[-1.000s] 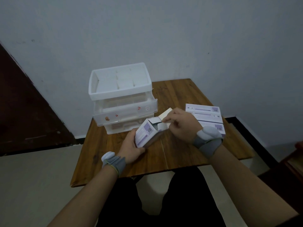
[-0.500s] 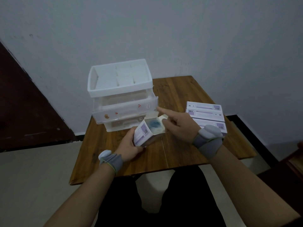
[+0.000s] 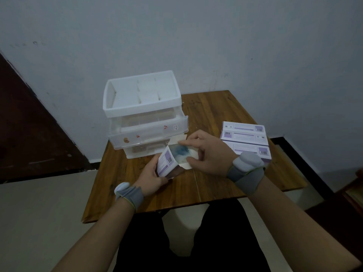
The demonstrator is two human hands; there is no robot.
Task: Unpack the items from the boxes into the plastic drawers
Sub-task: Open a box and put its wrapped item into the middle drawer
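Head view looks down on a wooden worktop; the left hand grips a small white-and-purple box from below, tilted, its end flaps open toward the camera; the right hand pinches a pale packet with a blue patch at the box mouth between thumb and forefinger; white plastic drawers stand just behind the box, the upper drawer pulled partly out; three more purple boxes lie stacked to the right.
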